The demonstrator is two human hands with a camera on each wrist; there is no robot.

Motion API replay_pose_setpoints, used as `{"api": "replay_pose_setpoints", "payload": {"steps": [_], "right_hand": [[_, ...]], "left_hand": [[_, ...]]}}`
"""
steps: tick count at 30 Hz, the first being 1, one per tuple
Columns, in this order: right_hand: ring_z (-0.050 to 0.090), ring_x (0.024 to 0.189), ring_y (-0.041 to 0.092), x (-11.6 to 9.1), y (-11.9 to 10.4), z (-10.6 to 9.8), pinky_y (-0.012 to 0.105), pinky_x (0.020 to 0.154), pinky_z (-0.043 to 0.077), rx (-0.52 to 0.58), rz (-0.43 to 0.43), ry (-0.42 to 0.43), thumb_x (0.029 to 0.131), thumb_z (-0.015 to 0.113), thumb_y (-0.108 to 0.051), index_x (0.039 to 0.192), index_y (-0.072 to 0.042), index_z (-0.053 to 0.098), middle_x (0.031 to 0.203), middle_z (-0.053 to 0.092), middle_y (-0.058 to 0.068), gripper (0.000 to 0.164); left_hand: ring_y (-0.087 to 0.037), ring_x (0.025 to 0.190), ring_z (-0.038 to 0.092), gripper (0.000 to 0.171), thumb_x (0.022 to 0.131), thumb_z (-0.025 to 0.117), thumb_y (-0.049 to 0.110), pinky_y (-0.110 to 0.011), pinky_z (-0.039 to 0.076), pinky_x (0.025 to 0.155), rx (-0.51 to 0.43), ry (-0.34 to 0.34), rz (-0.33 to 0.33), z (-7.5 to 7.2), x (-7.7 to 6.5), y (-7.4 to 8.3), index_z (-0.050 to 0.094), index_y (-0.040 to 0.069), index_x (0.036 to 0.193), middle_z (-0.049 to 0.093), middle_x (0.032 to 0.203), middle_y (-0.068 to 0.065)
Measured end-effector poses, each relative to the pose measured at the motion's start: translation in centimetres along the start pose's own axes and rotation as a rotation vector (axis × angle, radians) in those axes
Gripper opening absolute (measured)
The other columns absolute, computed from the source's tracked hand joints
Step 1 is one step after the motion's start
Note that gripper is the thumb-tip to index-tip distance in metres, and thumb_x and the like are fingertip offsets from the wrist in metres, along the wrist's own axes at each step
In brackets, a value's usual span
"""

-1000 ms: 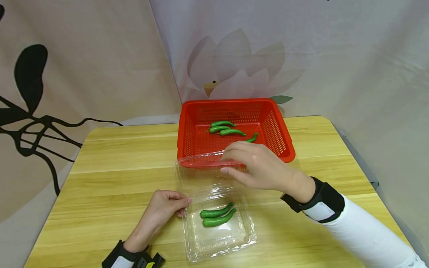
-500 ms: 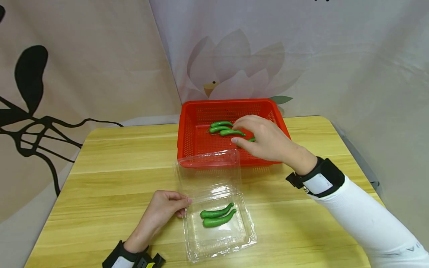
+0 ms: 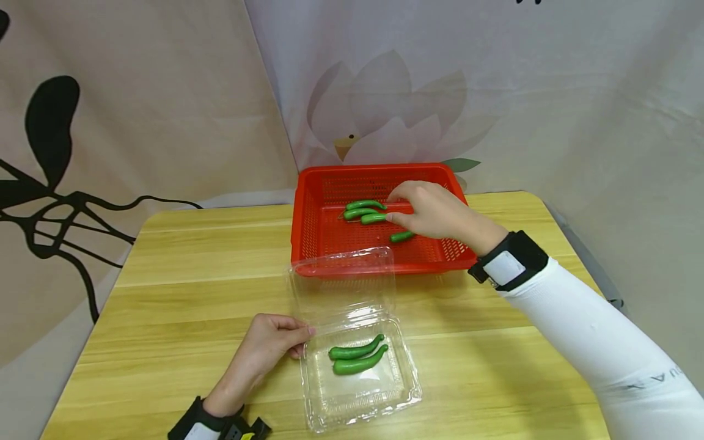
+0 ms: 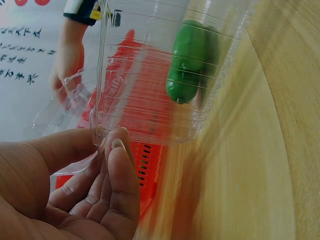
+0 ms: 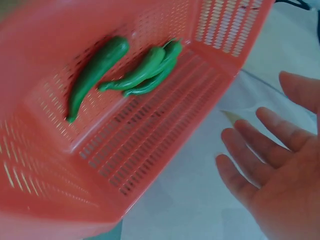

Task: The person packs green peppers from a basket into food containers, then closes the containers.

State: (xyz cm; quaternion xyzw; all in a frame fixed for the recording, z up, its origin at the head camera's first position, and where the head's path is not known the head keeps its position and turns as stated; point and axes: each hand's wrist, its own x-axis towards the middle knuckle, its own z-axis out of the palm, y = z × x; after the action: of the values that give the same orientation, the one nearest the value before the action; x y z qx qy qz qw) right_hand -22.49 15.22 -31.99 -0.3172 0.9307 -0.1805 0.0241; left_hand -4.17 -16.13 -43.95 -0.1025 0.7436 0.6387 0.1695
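Observation:
A clear plastic clamshell box (image 3: 360,400) lies with its lid raised, two green chili peppers (image 3: 359,360) side by side in its base. My left hand (image 3: 273,339) pinches the box's left edge near the hinge between thumb and fingers; the left wrist view shows the same grip (image 4: 95,175). Over the red plastic basket (image 3: 297,214) is my right hand (image 3: 431,211), its fingers apart and holding nothing in the right wrist view. Several green chili peppers (image 5: 145,75) lie in the basket, one of them (image 5: 95,75) apart from the others and partly hidden by the hand in the head view.
The wooden table (image 3: 209,269) carries the box and, behind it, the basket. The raised lid (image 3: 343,287) overlaps the basket's front rim in the head view. A printed curtain (image 3: 220,110) hangs behind the table.
My right hand has moved from beside the box's lid, forward and right, to over the basket's peppers. The left hand and box have stayed in place.

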Motion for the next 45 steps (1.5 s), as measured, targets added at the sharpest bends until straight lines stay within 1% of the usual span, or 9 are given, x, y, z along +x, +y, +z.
{"api": "replay_pose_setpoints", "payload": {"steps": [7, 12, 16, 19, 24, 26, 32, 40, 45], "right_hand": [[0.059, 0.127, 0.032, 1.5, 1.3, 0.1, 0.050, 0.108, 0.049, -0.069, 0.060, -0.140, 0.097, 0.076, -0.033, 0.133, -0.002, 0.068, 0.135, 0.066, 0.014, 0.047], [0.063, 0.122, 0.033, 2.7, 2.0, 0.9, 0.050, 0.106, 0.050, -0.139, 0.081, -0.248, 0.095, 0.079, -0.027, 0.133, -0.001, 0.069, 0.132, 0.069, 0.015, 0.047], [0.066, 0.116, 0.033, 3.8, 2.5, 1.4, 0.050, 0.104, 0.052, -0.231, 0.082, -0.343, 0.093, 0.080, -0.024, 0.134, -0.001, 0.068, 0.130, 0.070, 0.016, 0.048], [0.066, 0.108, 0.032, 4.2, 2.8, 1.7, 0.048, 0.100, 0.054, -0.298, 0.066, -0.365, 0.092, 0.082, -0.021, 0.130, -0.001, 0.071, 0.122, 0.072, 0.016, 0.044], [0.060, 0.085, 0.026, 4.8, 2.9, 2.8, 0.042, 0.085, 0.056, -0.390, 0.040, -0.425, 0.089, 0.085, -0.019, 0.108, -0.004, 0.073, 0.091, 0.069, 0.008, 0.027], [0.057, 0.082, 0.025, 4.9, 2.9, 3.2, 0.040, 0.081, 0.055, -0.412, 0.022, -0.452, 0.089, 0.085, -0.019, 0.102, -0.005, 0.072, 0.086, 0.067, 0.007, 0.023], [0.055, 0.078, 0.025, 5.0, 3.1, 3.8, 0.037, 0.076, 0.051, -0.423, 0.002, -0.479, 0.090, 0.085, -0.018, 0.093, -0.007, 0.072, 0.078, 0.064, 0.006, 0.017], [0.056, 0.079, 0.025, 5.1, 3.5, 4.3, 0.039, 0.080, 0.053, -0.449, 0.028, -0.502, 0.086, 0.088, -0.016, 0.090, -0.008, 0.070, 0.079, 0.065, 0.005, 0.020], [0.057, 0.080, 0.025, 5.1, 3.6, 5.0, 0.039, 0.081, 0.054, -0.456, 0.017, -0.520, 0.086, 0.089, -0.017, 0.097, -0.007, 0.074, 0.081, 0.066, 0.005, 0.021]], "left_hand": [[-0.016, 0.060, 0.061, 0.017, 0.090, 0.083, 0.009, -0.027, 0.054, 0.057, 0.028, 0.017, -0.003, 0.2, 0.1, 0.0, 0.078, -0.007, 0.090, 0.067, 0.068, -0.008], [-0.016, 0.059, 0.061, 0.016, 0.090, 0.082, 0.008, -0.027, 0.055, 0.056, 0.033, 0.022, -0.007, 0.2, 0.2, 0.0, 0.078, -0.008, 0.090, 0.068, 0.069, -0.008], [-0.016, 0.059, 0.062, 0.016, 0.090, 0.082, 0.006, -0.028, 0.056, 0.057, 0.016, 0.016, -0.004, 0.0, 0.2, -0.1, 0.077, -0.010, 0.091, 0.070, 0.071, -0.011], [-0.016, 0.059, 0.062, 0.017, 0.090, 0.081, 0.005, -0.027, 0.056, 0.057, 0.000, 0.010, -0.001, 0.0, 0.1, 0.0, 0.077, -0.011, 0.091, 0.070, 0.072, -0.012], [-0.015, 0.060, 0.060, 0.018, 0.090, 0.082, 0.007, -0.026, 0.054, 0.057, 0.000, 0.010, 0.001, 0.1, 0.1, 0.1, 0.077, -0.010, 0.091, 0.068, 0.069, -0.008], [-0.016, 0.060, 0.060, 0.018, 0.090, 0.082, 0.008, -0.027, 0.054, 0.057, 0.004, 0.012, 0.002, 0.1, 0.1, 0.1, 0.077, -0.010, 0.091, 0.068, 0.069, -0.008], [-0.016, 0.061, 0.061, 0.018, 0.091, 0.082, 0.009, -0.028, 0.055, 0.057, 0.020, 0.010, 0.002, 0.2, 0.1, 0.1, 0.077, -0.008, 0.091, 0.067, 0.069, -0.008], [-0.015, 0.060, 0.060, 0.017, 0.090, 0.083, 0.008, -0.027, 0.054, 0.057, 0.023, 0.011, 0.004, 0.3, 0.2, 0.1, 0.078, -0.008, 0.090, 0.067, 0.068, -0.007], [-0.016, 0.060, 0.061, 0.016, 0.091, 0.082, 0.007, -0.027, 0.055, 0.057, 0.020, 0.012, 0.001, 0.3, 0.1, 0.1, 0.077, -0.008, 0.091, 0.068, 0.070, -0.008]]}}
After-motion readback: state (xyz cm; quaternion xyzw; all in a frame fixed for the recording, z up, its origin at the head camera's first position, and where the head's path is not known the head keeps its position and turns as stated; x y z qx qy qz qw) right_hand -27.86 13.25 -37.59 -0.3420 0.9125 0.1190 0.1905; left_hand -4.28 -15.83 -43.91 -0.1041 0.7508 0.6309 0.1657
